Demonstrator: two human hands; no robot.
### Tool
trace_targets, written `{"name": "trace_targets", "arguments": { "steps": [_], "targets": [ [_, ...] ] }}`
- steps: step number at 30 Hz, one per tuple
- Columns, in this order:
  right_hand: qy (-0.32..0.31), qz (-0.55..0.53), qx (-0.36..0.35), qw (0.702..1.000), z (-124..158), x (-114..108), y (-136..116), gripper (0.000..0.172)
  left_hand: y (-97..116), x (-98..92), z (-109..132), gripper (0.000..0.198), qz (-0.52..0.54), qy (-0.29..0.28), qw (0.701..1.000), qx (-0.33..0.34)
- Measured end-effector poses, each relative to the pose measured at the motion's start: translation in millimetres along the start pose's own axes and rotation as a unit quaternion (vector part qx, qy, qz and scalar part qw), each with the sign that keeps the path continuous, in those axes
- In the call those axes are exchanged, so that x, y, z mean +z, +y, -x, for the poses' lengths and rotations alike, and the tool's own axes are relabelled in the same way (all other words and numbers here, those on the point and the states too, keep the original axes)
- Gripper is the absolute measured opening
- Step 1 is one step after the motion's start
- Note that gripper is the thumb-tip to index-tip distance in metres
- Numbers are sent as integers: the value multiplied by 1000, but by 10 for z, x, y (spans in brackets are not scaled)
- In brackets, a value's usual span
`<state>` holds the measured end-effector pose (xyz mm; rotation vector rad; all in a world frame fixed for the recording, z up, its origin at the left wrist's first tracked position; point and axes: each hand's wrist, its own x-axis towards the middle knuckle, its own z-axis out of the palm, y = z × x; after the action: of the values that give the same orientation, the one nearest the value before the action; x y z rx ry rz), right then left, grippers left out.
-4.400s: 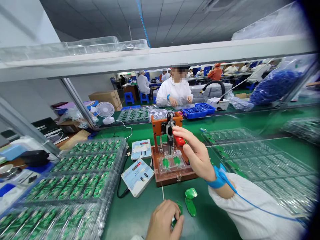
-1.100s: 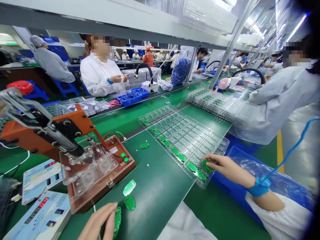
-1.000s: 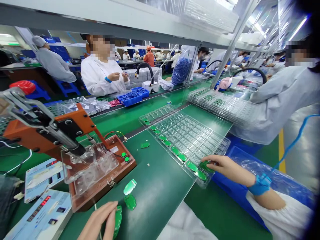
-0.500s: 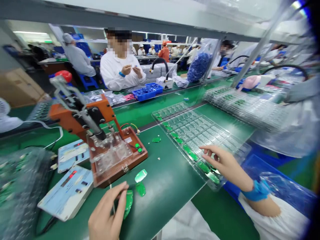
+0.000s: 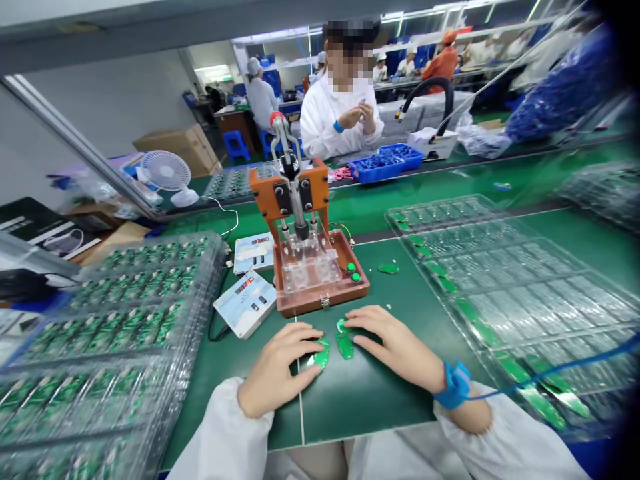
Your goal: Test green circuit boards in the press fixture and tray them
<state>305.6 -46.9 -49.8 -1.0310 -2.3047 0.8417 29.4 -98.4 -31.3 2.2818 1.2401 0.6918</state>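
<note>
A green circuit board point(image 5: 321, 355) is between the thumb and fingers of my left hand point(image 5: 283, 367), low over the green bench top. Just right of it, a second green board point(image 5: 345, 347) lies flat. Above that one, a third board point(image 5: 342, 325) sits partly under the fingertips of my right hand point(image 5: 393, 339). The right thumb is apart from the fingers, so that hand is open. Behind both hands stands an orange and brown test fixture point(image 5: 323, 303) with a toggle clamp, clear plates and two green buttons.
Two light-blue meter boxes point(image 5: 245, 303) stand left of the fixture. Stacked clear trays of boards point(image 5: 193, 327) fill the left side. On the right lies a clear tray point(image 5: 505, 267) with boards along its near-left column. A loose board point(image 5: 389, 268) rests behind. A co-worker point(image 5: 340, 113) sits opposite.
My view has swung left. My right hand has left the clear tray and come over to the loose boards by the fixture. My left hand remains at a board, now beside the right hand.
</note>
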Motion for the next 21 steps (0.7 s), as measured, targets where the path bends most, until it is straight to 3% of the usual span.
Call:
{"name": "trace_targets", "arguments": {
  "steps": [6,11,14,17,21],
  "targets": [
    [-44,20,-39,998,-138,-16,75,30,11,35,-26,24,-25,-42,999,-11],
    [-32,1,-31,999,-147,27,137,30,7,72,-24,20,-22,-16,1000,0],
    [-15,-27,-14,999,-138,40,160,27,67,18,-29,20,4,30,999,23],
    [18,-63,7,998,-122,25,171,21,92,-142,-109,18,24,117,992,27],
    [145,-49,-5,988,-97,-6,171,22,-86,-397,-378,15,-8,231,973,3]
  ]
}}
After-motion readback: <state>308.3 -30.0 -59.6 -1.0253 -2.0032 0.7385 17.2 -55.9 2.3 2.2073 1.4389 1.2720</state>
